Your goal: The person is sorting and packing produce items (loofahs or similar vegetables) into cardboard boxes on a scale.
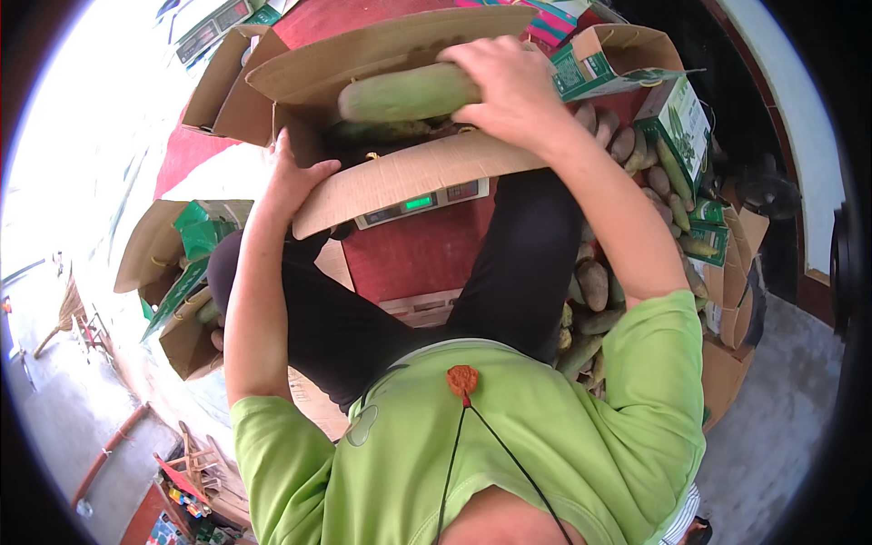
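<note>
My right hand (510,89) grips one end of a long, thick green vegetable (400,94), perhaps a large radish. It is held level over an open cardboard box (391,177), whose long flaps stand out on the near and far sides. Inside the box a darker green vegetable (381,133) shows in part; the rest of the inside is hidden. At the box's left end my left hand (298,177) holds the cardboard, thumb over the near flap. Beneath the box sits a digital scale (422,202) with a lit green display.
To the right lies a pile of brownish and green vegetables (595,283), beside green-and-white cartons (677,132). Another open carton (222,86) stands at the far left, and one (173,272) by my left knee. A second scale (211,27) is at the far left.
</note>
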A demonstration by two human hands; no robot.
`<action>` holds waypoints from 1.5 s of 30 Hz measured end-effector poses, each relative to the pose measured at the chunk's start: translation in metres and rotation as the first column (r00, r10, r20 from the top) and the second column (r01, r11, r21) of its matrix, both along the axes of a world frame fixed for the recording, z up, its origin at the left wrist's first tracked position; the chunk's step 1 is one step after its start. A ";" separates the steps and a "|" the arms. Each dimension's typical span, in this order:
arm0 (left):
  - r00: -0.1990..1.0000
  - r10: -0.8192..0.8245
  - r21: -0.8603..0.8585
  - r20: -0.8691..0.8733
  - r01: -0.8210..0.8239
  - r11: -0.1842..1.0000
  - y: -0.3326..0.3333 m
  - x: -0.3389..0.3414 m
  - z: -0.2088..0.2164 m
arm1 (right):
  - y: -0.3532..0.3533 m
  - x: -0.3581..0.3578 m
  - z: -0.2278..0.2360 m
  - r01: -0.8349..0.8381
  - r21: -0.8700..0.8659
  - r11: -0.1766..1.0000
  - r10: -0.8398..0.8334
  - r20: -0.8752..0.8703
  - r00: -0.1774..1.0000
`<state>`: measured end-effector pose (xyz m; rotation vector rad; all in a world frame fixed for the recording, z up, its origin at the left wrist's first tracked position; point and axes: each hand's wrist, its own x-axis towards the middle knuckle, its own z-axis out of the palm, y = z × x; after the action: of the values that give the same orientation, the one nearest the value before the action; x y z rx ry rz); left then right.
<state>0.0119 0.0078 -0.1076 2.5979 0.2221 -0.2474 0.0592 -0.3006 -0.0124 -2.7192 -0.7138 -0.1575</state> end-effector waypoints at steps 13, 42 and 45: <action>0.999 -0.028 -0.106 -0.024 0.026 0.994 0.004 0.006 0.011 | -0.142 -0.057 -0.042 0.509 0.693 0.510 -0.254 -0.444 0.859; 0.985 0.047 -0.153 -0.167 -0.074 0.985 -0.014 -0.002 0.034 | -0.214 -0.301 -0.392 0.730 -0.132 -0.671 0.092 -0.991 -0.095; 0.984 0.060 -0.215 -0.166 -0.096 0.972 -0.012 -0.003 0.039 | -0.218 -0.283 -0.417 0.551 -0.229 -0.802 0.195 -0.973 -0.121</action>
<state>0.0086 -0.0039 -0.0690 2.3439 0.3331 -0.4270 -0.2241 -0.5188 -0.4299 -0.4634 1.5957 -0.0196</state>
